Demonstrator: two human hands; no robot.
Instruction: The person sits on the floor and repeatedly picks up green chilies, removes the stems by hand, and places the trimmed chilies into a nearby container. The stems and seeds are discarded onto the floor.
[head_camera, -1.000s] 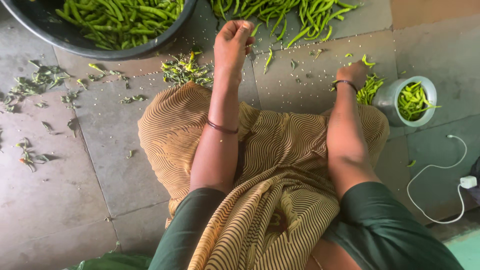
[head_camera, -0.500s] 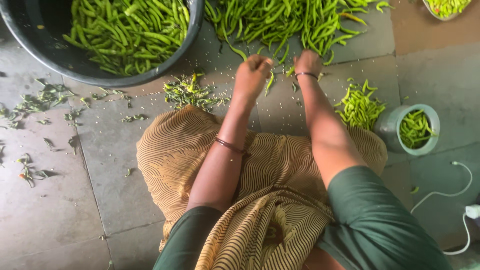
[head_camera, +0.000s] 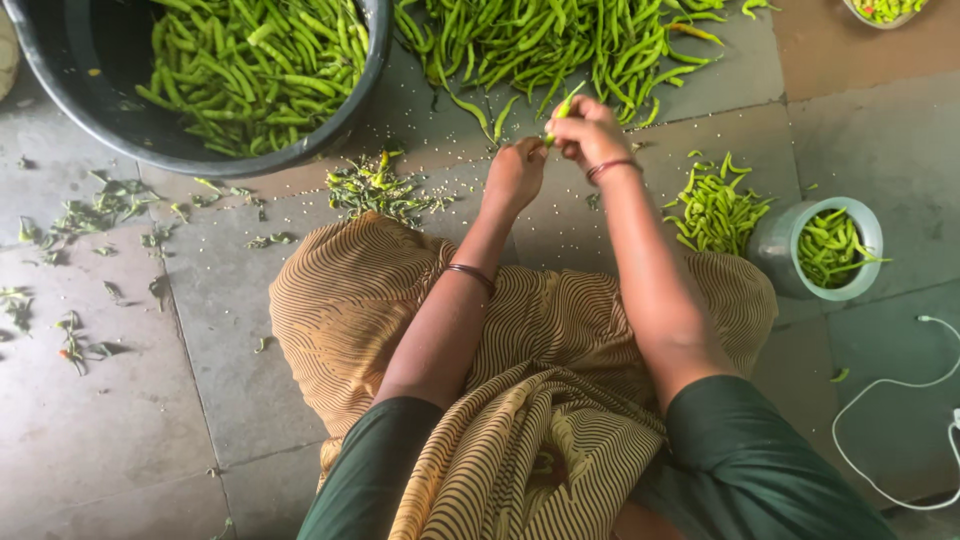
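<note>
My right hand (head_camera: 588, 130) pinches a green chilli (head_camera: 566, 104) that sticks up from its fingers. My left hand (head_camera: 516, 172) meets it at the chilli's lower end, fingers closed on the stem. Both hands hover over the stone floor, just in front of a loose heap of green chillies (head_camera: 560, 40). A black tub (head_camera: 120, 125) of chillies stands at the far left. A small pile of picked stems (head_camera: 380, 188) lies to the left of my left hand.
A small pile of chillies (head_camera: 715, 205) lies at the right beside a pale round container (head_camera: 775, 250) holding more. A white cable (head_camera: 900, 400) runs along the right edge. Stems and scraps (head_camera: 90, 215) litter the floor at the left. My striped cloth (head_camera: 400, 300) covers my lap.
Both hands have come together in front of the heap. The right hand came in from the small pile at the right and now holds a chilli; the view tilted up.
</note>
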